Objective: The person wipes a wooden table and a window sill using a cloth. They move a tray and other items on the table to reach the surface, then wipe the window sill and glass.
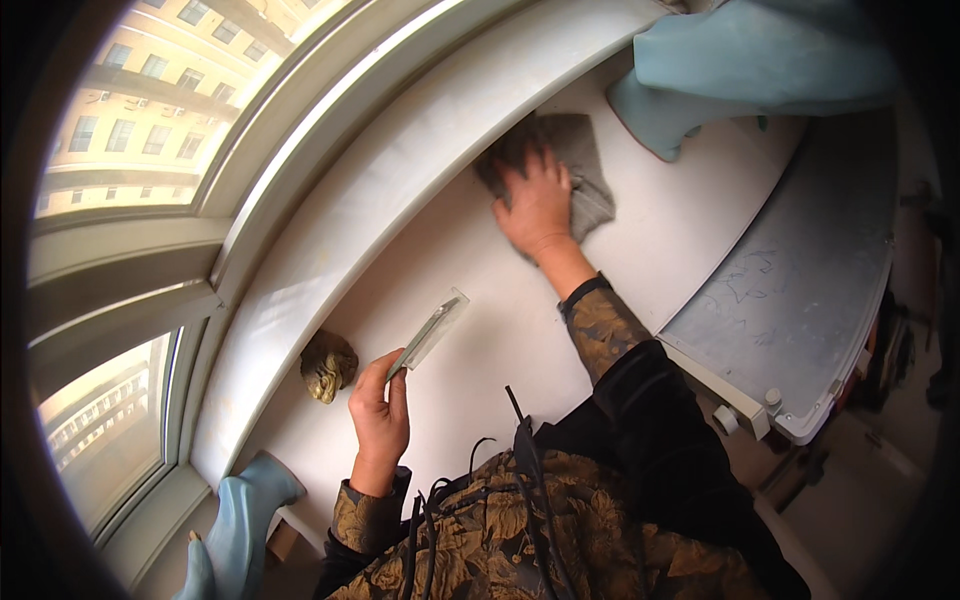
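Observation:
My right hand (pixel 538 206) lies fingers spread on a grey cloth (pixel 589 165), pressing it onto the white tabletop (pixel 480 330) beside the sill. The fingers are blurred, and part of the cloth is hidden under them. Between the thumb and fingers of my left hand (pixel 380 416) is the lower end of a slim grey-green object (pixel 427 331) with a clear plate along it, raised above the tabletop. What it is exactly, I cannot tell. Just left of that hand sits a brown and gold carved figurine (pixel 328 365), close against the sill's edge.
A white windowsill (pixel 322 247) curves along the left and top. Large pale blue ornaments stand at the upper right (pixel 720 82) and lower left (pixel 255 502). Right of the tabletop lies a grey drawing board (pixel 765 300) with scribbles and knobs on its frame.

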The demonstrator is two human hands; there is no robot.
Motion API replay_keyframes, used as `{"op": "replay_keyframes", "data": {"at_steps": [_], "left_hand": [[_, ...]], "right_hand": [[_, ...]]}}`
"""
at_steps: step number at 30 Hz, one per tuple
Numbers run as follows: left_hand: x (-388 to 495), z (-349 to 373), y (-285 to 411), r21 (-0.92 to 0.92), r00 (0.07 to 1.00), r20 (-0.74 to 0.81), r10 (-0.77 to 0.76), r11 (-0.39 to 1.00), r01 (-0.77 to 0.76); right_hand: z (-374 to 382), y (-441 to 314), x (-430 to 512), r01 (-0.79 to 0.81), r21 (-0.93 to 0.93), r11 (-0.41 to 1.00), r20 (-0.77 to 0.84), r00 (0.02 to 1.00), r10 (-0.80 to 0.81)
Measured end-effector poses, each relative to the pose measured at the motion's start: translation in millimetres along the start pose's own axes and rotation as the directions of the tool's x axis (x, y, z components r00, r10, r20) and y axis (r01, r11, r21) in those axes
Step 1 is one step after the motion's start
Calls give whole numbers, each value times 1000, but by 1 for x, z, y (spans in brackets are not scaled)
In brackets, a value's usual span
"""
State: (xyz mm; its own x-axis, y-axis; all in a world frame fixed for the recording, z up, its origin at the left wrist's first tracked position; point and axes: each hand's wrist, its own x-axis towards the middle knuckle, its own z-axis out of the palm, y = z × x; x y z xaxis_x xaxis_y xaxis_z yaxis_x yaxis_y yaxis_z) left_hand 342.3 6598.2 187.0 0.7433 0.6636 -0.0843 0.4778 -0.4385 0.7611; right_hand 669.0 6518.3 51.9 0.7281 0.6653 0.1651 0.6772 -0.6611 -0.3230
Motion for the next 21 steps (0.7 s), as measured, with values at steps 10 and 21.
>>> {"op": "replay_keyframes", "data": {"at_steps": [10,21], "left_hand": [[-28,-39,0,48,989,-127,-82,995,89],[-72,-49,-18,33,972,-149,-184,981,191]], "right_hand": [[-1,-106,-139,396,278,875,257,847,-465],[-12,-2,-36,-94,-37,995,3,996,95]]}}
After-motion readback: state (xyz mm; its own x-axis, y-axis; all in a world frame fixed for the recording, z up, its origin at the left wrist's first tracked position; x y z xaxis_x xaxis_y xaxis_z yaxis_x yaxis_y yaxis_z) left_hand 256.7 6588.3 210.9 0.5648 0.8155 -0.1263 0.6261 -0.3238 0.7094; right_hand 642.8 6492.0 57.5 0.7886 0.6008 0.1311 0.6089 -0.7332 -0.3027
